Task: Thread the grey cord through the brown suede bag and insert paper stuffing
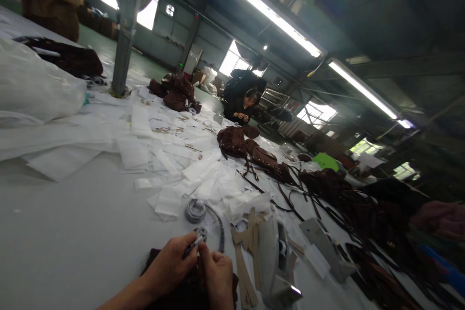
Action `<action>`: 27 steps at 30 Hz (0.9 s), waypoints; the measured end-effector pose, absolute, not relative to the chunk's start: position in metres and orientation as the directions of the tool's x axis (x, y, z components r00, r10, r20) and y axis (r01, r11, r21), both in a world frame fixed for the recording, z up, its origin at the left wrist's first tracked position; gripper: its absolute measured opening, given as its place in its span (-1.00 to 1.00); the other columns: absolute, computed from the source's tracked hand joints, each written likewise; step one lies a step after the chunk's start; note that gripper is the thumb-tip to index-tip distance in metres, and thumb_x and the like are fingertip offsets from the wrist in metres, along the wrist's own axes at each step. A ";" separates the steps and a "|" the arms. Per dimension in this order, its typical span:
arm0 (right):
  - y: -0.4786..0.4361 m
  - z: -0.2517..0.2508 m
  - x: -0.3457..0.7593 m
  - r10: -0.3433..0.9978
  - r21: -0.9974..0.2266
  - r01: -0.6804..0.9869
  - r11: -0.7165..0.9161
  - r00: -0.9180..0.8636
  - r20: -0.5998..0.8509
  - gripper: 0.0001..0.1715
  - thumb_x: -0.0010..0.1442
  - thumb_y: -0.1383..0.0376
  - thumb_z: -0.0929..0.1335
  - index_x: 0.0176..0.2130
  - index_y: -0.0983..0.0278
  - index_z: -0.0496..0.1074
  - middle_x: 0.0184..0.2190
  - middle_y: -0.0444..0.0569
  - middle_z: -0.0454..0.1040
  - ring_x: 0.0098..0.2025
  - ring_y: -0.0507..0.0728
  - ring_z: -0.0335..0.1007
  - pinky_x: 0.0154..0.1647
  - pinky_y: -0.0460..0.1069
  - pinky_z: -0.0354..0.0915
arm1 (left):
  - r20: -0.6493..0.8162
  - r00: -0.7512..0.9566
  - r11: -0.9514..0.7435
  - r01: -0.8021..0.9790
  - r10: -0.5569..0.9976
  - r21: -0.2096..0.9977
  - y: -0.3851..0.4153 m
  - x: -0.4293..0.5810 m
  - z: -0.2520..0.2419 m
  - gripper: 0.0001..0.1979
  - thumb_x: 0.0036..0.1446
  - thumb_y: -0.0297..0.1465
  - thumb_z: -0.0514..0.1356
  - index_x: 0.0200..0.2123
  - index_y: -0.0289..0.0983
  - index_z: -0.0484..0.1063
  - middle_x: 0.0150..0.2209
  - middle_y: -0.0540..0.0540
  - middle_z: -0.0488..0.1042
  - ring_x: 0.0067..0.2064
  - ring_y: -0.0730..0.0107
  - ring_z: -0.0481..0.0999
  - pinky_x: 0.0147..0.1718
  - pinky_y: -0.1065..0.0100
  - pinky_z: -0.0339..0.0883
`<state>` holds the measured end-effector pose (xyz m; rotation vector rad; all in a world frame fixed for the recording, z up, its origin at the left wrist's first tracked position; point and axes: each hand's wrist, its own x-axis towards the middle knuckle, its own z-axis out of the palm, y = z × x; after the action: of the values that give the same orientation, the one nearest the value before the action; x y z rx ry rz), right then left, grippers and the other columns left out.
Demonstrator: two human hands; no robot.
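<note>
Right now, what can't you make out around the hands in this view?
Head view only:
- Small grey item pinched by the left hand and right hand: too small, fingers cover it.
- Dark brown piece beneath: cut off by the bottom edge.
- Far person's work: too distant.

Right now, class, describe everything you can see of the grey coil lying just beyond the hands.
The grey coil looks like tape or cord wound in a loose, flat ring with a hollow middle. It lies on the pale table, at the edge of scattered white plastic bags. A dark strap curves past its right side. Neither hand touches it.
</note>
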<state>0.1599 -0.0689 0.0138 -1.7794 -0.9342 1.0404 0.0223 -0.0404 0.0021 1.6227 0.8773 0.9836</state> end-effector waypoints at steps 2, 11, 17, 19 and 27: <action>-0.070 0.012 0.159 0.918 -0.945 0.170 -0.278 0.336 -0.209 -0.37 -0.17 -0.20 0.41 -0.68 0.26 0.22 -0.80 -0.26 0.13 -0.73 -0.08 -0.03 -0.74 -0.13 -0.07 | 0.180 0.422 -0.214 0.032 0.889 0.976 -0.039 0.021 0.003 -0.81 0.21 -0.31 0.01 -0.36 -0.27 0.33 -0.43 -0.03 0.42 -0.38 0.36 0.36 -0.36 0.39 0.18; -0.063 0.026 0.158 0.988 -0.865 0.483 0.137 -0.002 0.155 -0.58 0.22 0.04 0.26 -0.48 0.27 0.41 -0.58 -0.13 0.45 -0.51 0.03 0.34 -0.48 -0.10 0.24 | -0.077 0.579 0.313 -0.319 0.812 0.894 -0.024 0.013 -0.006 -0.65 0.14 -0.08 0.11 -0.32 -0.28 0.30 -0.60 0.08 0.33 -0.67 0.61 0.16 -0.70 0.54 -0.02; -0.045 0.045 0.174 0.901 -0.446 0.795 0.412 -0.285 0.326 -0.70 0.22 0.15 0.32 -0.45 0.26 0.46 -0.51 -0.06 0.49 -0.41 0.12 0.40 -0.34 -0.02 0.22 | -0.126 0.617 0.387 -0.310 0.777 0.868 -0.015 0.005 -0.011 -0.66 0.15 -0.09 0.09 -0.30 -0.28 0.28 -0.63 0.06 0.37 -0.74 0.65 0.11 -0.75 0.57 -0.13; -0.037 0.051 0.180 0.822 -0.168 0.835 0.524 -0.444 0.356 -0.66 0.24 0.13 0.30 -0.46 0.27 0.43 -0.54 -0.06 0.46 -0.44 0.12 0.38 -0.35 -0.01 0.21 | -0.147 0.630 0.424 -0.316 0.763 0.849 -0.015 0.004 -0.008 -0.66 0.16 -0.10 0.08 -0.28 -0.29 0.28 -0.63 0.05 0.37 -0.75 0.66 0.09 -0.75 0.57 -0.14; -0.018 0.082 0.181 0.643 0.238 0.693 0.681 -0.721 0.259 -0.72 0.32 0.26 0.19 -0.34 0.30 0.38 -0.45 -0.04 0.45 -0.40 0.11 0.33 -0.34 0.02 0.19 | -0.143 0.567 0.282 -0.166 0.812 0.945 -0.020 0.004 0.003 -0.60 0.17 -0.02 0.00 -0.28 -0.27 0.23 -0.61 0.03 0.40 -0.70 0.60 0.16 -0.72 0.53 -0.04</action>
<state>0.1810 -0.0181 0.0819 -1.0947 -2.7363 -0.4837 0.0036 -0.0197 0.0033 1.0950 0.7139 0.7346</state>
